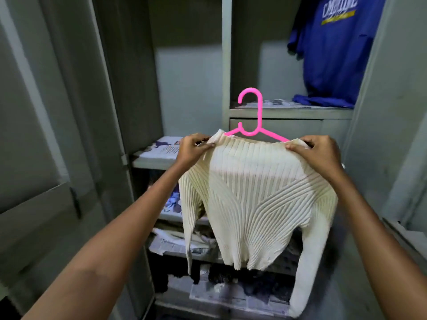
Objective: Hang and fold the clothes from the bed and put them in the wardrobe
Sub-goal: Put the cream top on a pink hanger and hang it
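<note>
The grey metal wardrobe (226, 65) stands open, newspaper-lined shelves (159, 155) at left; the left hand (193, 148) pinches one shoulder of the cream ribbed knit sweater (251, 197), held before the wardrobe on a pink plastic hanger (254, 114); the right hand (316, 153) pinches the other shoulder; a blue printed T-shirt (335, 49) hangs in the upper right compartment.

The grey wardrobe (227, 65) has several shelves. The upper right shelf (291, 112) carries newspaper (272, 103) with a blue T-shirt's (323, 101) hem resting on it. The left shelf (147, 161) bears a printed sheet (165, 146). Lower shelves hold newspaper (171, 245) and jumbled cloth (173, 203).
</note>
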A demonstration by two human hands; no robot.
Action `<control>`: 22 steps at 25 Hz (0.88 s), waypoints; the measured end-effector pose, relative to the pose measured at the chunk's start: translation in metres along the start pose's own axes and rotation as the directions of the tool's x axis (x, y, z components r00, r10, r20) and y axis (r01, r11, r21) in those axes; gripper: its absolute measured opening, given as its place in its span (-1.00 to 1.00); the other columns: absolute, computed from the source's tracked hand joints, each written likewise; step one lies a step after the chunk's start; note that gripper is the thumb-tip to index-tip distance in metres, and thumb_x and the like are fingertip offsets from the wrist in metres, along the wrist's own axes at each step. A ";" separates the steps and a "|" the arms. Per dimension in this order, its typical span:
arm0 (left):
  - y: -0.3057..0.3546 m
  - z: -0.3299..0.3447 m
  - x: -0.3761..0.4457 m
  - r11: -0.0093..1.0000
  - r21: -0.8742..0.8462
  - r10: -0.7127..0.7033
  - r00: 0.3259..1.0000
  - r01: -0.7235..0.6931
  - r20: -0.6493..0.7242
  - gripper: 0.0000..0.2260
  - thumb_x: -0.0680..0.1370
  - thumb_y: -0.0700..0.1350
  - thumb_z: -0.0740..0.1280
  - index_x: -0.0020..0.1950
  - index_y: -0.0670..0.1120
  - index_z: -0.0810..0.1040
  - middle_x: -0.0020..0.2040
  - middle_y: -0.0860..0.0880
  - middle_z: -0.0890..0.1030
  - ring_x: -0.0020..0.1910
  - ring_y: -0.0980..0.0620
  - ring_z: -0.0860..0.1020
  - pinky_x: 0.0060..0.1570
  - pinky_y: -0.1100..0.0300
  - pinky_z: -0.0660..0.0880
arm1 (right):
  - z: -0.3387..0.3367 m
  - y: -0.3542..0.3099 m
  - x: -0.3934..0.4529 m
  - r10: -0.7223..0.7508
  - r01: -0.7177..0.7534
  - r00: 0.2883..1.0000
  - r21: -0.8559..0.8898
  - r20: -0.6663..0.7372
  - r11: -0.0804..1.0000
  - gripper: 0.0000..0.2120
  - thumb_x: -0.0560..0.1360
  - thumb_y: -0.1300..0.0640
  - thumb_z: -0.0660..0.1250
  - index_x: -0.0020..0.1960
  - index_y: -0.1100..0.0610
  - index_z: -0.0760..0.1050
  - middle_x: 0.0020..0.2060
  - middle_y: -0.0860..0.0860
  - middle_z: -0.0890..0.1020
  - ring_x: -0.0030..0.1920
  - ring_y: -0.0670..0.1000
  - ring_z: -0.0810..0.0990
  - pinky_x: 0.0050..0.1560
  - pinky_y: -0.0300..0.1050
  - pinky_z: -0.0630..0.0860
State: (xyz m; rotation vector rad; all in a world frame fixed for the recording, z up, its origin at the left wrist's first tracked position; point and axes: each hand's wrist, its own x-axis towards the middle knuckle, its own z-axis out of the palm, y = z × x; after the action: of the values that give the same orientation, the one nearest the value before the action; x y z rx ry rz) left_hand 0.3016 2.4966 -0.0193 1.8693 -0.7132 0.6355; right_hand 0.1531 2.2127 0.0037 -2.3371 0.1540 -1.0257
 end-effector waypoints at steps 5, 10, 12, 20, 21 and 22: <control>0.037 0.032 0.080 0.989 -0.126 0.092 0.993 -0.082 0.077 -0.78 0.45 -0.23 0.44 0.08 -0.24 0.64 -0.12 -0.08 0.61 -0.18 0.10 0.50 -0.24 0.50 0.33 | -0.051 -0.030 0.029 -0.003 -0.025 0.979 -0.134 -0.204 0.991 -0.70 0.40 -0.10 0.43 -0.05 0.13 0.67 -0.29 0.16 0.64 -0.20 0.08 0.58 -0.23 -0.06 0.37; 0.076 0.056 0.146 0.957 -0.224 0.212 0.972 -0.185 0.101 -0.79 0.49 -0.23 0.39 0.10 -0.25 0.62 -0.11 -0.06 0.56 -0.18 0.10 0.48 -0.19 0.41 0.35 | -0.097 -0.059 0.072 0.055 -0.135 0.943 -0.226 -0.327 0.965 -0.66 0.37 -0.10 0.45 -0.10 0.18 0.66 -0.53 0.02 0.40 -0.34 -0.03 0.39 -0.40 -0.13 0.25; 0.087 0.064 0.162 0.958 -0.178 0.247 0.963 -0.226 0.107 -0.80 0.51 -0.20 0.36 0.08 -0.26 0.60 -0.08 -0.09 0.57 -0.12 0.03 0.49 -0.13 0.25 0.38 | -0.108 -0.070 0.085 0.051 -0.151 0.935 -0.262 -0.351 0.953 -0.63 0.36 -0.13 0.46 -0.06 0.16 0.67 -0.44 0.15 0.52 -0.32 0.01 0.44 -0.33 -0.10 0.30; 0.092 0.067 0.212 0.917 0.140 0.335 0.912 -0.373 0.235 -0.53 0.57 0.00 0.25 0.42 -0.18 0.28 0.38 -0.17 0.35 0.37 -0.11 0.32 0.34 0.03 0.23 | -0.133 -0.126 0.149 0.001 -0.170 0.933 -0.439 -0.359 0.882 -0.64 0.38 -0.06 0.47 -0.10 0.26 0.65 -0.46 0.11 0.44 -0.29 0.13 0.44 -0.42 -0.12 0.25; 0.090 0.066 0.219 0.913 0.191 0.318 0.922 -0.360 0.219 -0.50 0.59 0.02 0.21 0.46 -0.18 0.23 0.45 -0.16 0.28 0.44 -0.09 0.24 0.39 0.01 0.15 | -0.137 -0.136 0.160 0.000 -0.178 0.930 -0.452 -0.367 0.874 -0.65 0.38 -0.03 0.47 -0.10 0.28 0.64 -0.45 0.12 0.44 -0.29 0.13 0.43 -0.41 -0.12 0.23; 0.087 0.066 0.228 0.912 0.237 0.294 0.936 -0.335 0.193 -0.48 0.61 0.03 0.18 0.49 -0.18 0.17 0.50 -0.15 0.19 0.48 -0.09 0.15 0.44 -0.01 0.06 | -0.141 -0.143 0.173 0.000 -0.188 0.926 -0.461 -0.377 0.867 -0.66 0.38 -0.02 0.47 -0.11 0.28 0.64 -0.40 0.15 0.47 -0.28 0.12 0.44 -0.38 -0.12 0.25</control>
State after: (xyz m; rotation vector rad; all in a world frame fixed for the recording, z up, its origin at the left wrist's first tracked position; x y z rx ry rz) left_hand 0.4033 2.3627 0.1696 2.0858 -1.0913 0.8335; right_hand 0.1575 2.2103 0.2689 -2.5079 0.7528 -1.5075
